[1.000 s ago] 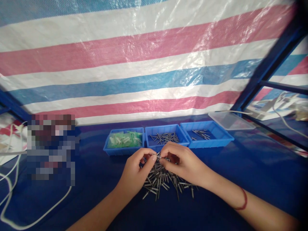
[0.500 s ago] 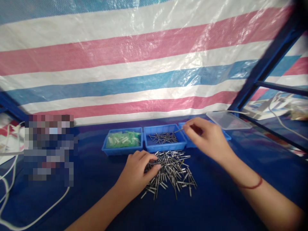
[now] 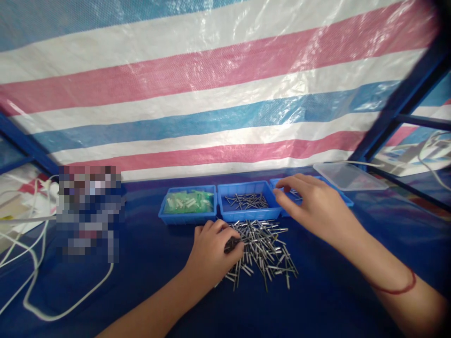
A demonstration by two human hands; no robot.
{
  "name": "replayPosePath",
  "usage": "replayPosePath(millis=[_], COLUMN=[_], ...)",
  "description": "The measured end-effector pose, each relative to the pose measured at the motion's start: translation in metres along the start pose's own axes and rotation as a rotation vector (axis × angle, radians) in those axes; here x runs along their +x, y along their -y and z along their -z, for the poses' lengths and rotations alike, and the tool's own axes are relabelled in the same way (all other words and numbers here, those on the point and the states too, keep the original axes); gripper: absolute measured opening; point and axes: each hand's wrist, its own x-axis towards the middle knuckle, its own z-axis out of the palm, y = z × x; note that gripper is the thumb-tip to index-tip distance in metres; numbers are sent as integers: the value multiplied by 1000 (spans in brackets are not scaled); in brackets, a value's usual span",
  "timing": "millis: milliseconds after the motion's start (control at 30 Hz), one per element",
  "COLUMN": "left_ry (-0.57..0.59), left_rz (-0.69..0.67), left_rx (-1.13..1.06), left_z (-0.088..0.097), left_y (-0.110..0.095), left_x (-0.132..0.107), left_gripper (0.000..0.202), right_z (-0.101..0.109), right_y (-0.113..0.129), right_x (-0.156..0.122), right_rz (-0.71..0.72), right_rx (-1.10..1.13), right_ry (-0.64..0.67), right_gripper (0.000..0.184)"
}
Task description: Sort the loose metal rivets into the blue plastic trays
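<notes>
A loose pile of silver blind rivets lies on the blue table surface. My left hand rests at the pile's left side, its fingers curled round some rivets and the thumb close to the index finger. Over the right-hand blue box is my right hand, thumb and fingers apart with nothing visible between them; it covers much of that box. Some rivets show past its fingers. The middle blue box holds several thin metal rivets or pins, scattered on its floor.
Left of these, another blue box holds green bags with small white pieces. A clear plastic lid lies at the back right. White cables curl along the left. A striped sheet hangs behind, between blue frame posts.
My right hand has let go of the thin rivet it held by the middle box, and its fingers have spread. The whole view has shifted slightly; my left hand stays at the pile.
</notes>
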Motion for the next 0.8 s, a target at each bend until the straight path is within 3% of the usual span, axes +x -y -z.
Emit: replayPosePath(millis=[267, 467, 800], left_ry=[-2, -103, -124], left_rz=[-15, -70, 36], left_rx=[4, -245, -537], left_z=[-5, 1, -4], left_y=[-1, 2, 1], left_x=[0, 1, -3], left_gripper=[7, 12, 14], right_z=[-14, -23, -31], right_y=[36, 49, 59], right_x=[-16, -20, -24], right_rz=[163, 65, -80], right_rx=[217, 568, 886], right_ry=[197, 217, 268], right_gripper=[16, 7, 18])
